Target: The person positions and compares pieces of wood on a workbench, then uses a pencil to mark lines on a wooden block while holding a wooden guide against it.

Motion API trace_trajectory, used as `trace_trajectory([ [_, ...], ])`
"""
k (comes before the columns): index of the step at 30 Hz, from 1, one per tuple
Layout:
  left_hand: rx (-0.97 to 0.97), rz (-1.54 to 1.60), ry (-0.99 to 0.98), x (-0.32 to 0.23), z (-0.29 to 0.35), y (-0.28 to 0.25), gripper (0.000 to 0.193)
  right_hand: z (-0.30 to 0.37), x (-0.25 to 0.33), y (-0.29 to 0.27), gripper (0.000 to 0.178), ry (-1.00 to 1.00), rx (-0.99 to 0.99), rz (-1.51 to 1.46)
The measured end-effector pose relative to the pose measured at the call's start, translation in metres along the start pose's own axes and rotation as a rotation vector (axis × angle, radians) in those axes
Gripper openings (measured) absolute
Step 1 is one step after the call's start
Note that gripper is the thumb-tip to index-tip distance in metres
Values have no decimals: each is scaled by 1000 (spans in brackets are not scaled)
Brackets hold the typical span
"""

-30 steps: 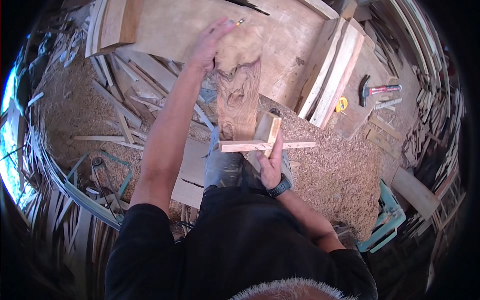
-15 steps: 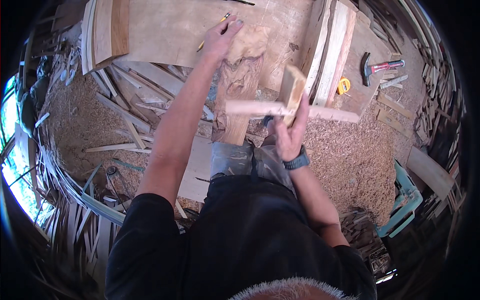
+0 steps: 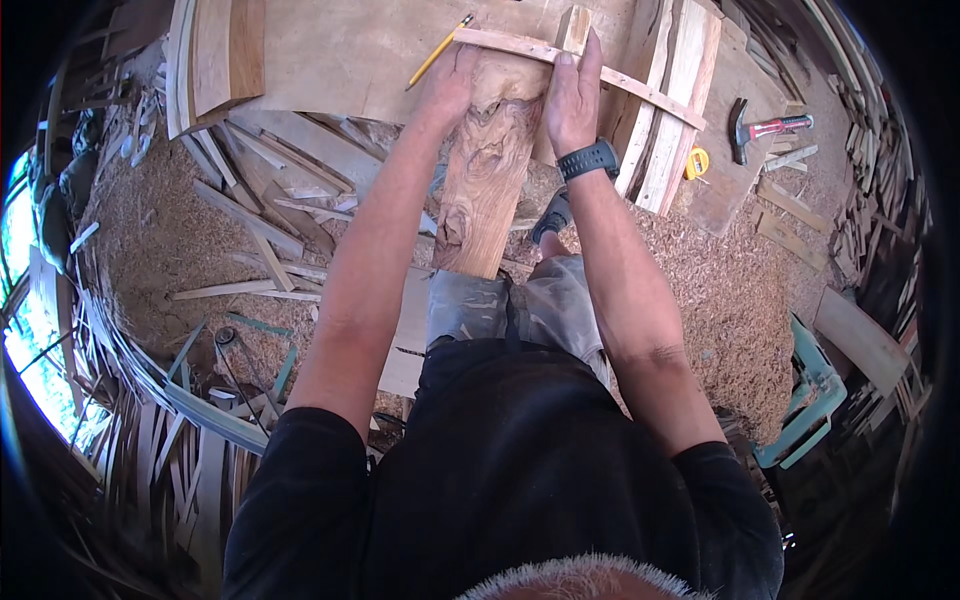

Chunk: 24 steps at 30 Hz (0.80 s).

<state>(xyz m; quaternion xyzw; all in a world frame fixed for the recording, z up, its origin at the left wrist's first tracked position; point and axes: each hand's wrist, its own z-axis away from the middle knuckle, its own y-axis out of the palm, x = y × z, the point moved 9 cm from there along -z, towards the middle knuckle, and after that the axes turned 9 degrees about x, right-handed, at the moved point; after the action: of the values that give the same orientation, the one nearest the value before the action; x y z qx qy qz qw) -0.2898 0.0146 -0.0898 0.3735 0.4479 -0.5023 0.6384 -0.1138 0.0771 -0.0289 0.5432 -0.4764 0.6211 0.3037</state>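
Observation:
A long grained board (image 3: 490, 180) slopes from my lap up to the plywood bench top. My left hand (image 3: 452, 92) grips its far left edge; the fingertips are partly hidden behind a thin wooden blade. That blade belongs to a wooden T-square (image 3: 640, 90), which lies slantwise across the board's far end. My right hand (image 3: 574, 105) is closed around the square's thick stock, thumb on the near side and fingers stretched along it. A yellow pencil (image 3: 440, 52) rests on the bench just left of my left hand.
Thick timber pieces stand on the bench top (image 3: 340, 60) at the left (image 3: 232, 50) and right (image 3: 675, 100). Beyond the right ones lie a yellow tape measure (image 3: 696, 163) and a claw hammer (image 3: 765, 128). Sawdust (image 3: 710, 300) and offcuts (image 3: 250, 220) cover the floor.
My right hand has carried the T-square forward from above my lap to the board's far end. My left hand has shifted slightly at the edge, and the pencil now shows whole.

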Motion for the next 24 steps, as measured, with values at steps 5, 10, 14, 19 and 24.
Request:
trace_trajectory([
  [5,10,-137,-125,1,30,5,62,-2,-12,-2,65,27,-1,-52],
  [10,47,-221,-46,2,90,24,73,-3,-17,-4,66,84,25,-88],
  [14,69,147,-101,42,148,25,83,-2,0,1,67,35,30,-75],
  [19,28,379,-197,72,171,30,88,-3,9,25,65,39,156,-91],
  [24,62,424,-209,75,180,26,95,2,-2,31,63,88,174,-102],
])
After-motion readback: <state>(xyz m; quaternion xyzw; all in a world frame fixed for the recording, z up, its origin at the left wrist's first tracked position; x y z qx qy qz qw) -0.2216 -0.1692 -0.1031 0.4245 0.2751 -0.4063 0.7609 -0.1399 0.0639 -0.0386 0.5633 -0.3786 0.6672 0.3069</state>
